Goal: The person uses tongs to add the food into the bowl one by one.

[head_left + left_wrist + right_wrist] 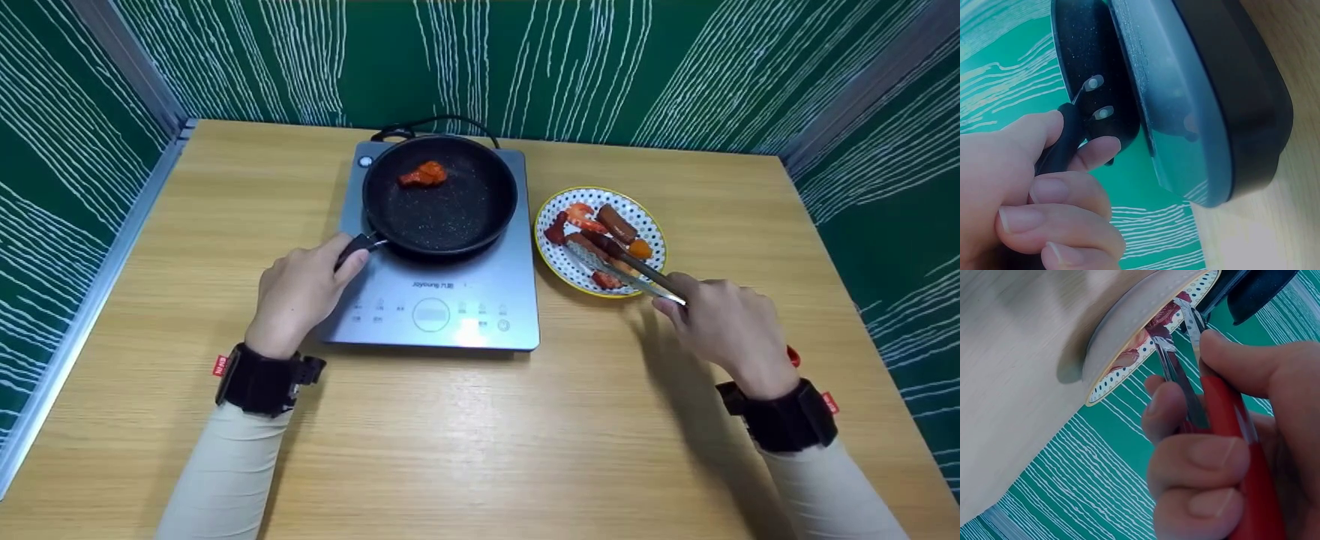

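Note:
My left hand [296, 292] grips the black handle [1068, 135] of a frying pan [450, 221], which sits on the induction cooker [480, 300]. One reddish-orange piece of food [426, 175], shaped like a chicken drumette, lies in the pan's upper left. At the right, my right hand [727, 322] holds metal tongs [646, 271] by their red grips [1220, 410]. The tong tips reach into the food on a dotted plate [639, 215], close to a sausage piece. A shrimp [583, 217], another sausage piece [616, 223] and an orange chunk [640, 249] lie around them.
The cooker's control panel [431, 315] faces the near side of the wooden table [465, 435]. A black cord [450, 118] loops behind the pan. Green walls with white streaks [570, 67] border the table at the back and both sides.

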Motion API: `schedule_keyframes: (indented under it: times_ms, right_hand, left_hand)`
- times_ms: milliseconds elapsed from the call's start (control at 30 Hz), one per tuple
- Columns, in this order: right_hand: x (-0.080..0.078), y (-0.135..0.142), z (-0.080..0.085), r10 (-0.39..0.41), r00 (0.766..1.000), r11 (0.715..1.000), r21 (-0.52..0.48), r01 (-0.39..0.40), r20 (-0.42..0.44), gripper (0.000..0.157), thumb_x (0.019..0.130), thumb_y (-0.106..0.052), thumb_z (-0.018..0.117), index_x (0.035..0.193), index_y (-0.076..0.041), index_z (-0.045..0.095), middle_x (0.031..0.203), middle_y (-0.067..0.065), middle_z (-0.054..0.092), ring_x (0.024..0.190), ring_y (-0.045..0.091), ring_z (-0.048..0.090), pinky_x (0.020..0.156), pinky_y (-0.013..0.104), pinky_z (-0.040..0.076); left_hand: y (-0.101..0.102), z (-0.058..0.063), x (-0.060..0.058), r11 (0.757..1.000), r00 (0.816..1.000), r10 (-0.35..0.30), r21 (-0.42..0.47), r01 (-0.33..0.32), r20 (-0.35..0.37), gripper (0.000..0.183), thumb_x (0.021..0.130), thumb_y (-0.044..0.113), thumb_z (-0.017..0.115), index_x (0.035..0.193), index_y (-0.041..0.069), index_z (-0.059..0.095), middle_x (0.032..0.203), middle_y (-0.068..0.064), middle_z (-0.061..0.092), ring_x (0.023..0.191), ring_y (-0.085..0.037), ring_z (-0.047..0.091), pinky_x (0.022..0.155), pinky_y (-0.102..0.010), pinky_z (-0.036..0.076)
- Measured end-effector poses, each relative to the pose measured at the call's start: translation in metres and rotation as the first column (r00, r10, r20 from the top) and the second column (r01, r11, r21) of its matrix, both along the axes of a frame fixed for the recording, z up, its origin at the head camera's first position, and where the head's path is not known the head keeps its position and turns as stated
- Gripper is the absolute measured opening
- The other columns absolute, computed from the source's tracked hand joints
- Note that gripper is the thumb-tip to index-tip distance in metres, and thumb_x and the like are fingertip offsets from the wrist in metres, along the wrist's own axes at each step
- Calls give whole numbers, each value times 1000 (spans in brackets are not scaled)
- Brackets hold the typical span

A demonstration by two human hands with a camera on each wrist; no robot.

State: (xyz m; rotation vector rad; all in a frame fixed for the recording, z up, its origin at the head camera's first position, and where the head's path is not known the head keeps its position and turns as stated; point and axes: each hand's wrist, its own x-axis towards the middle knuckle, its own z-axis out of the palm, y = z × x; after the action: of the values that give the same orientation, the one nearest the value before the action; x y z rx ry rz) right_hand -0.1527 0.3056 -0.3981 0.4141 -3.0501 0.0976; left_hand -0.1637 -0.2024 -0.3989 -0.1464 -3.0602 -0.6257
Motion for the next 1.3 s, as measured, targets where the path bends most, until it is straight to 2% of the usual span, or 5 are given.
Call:
schedule_keyframes:
  times_ms: [200, 700, 1100, 1300]
  right_hand:
    - [-1, 4, -2, 6, 1000, 1000, -14, -6, 15, 32, 106, -38, 66, 118, -9, 71, 65, 3, 46, 53, 23, 43, 48, 36, 28]
    - [-2, 14, -4, 26, 999, 999, -30, -27, -27, 39, 108, -43, 61, 128, -10, 71, 65, 2, 47, 54, 22, 42, 48, 35, 28]
    - [-5, 10, 9, 42, 992, 998, -48, -48, -121, 35, 108, -43, 62, 125, -14, 73, 69, 4, 52, 54, 22, 44, 46, 36, 27]
    - [-14, -5, 25, 67, 983, 994, -79, -82, -169, 31, 108, -40, 64, 124, -15, 73, 72, 5, 57, 53, 21, 44, 46, 35, 27]
  left_hand:
    - [0, 0, 0, 1000, 1000, 0, 5, -1, 4, 33, 112, 48, 51, 109, 15, 56, 79, -12, 54, 71, -34, 56, 58, -39, 30]
    - [0, -2, 0, 1000, 1000, -5, 19, 5, -3, 32, 112, 46, 52, 109, 15, 57, 79, -11, 54, 71, -34, 56, 59, -38, 29]
    - [2, 0, 0, 1000, 1000, -5, 0, 5, -22, 34, 112, 48, 51, 107, 15, 56, 77, -10, 52, 69, -33, 54, 56, -38, 29]
    - [1, 0, 0, 1000, 1000, -1, 10, 1, 0, 33, 112, 47, 51, 111, 15, 57, 79, -11, 53, 70, -33, 55, 58, -38, 29]
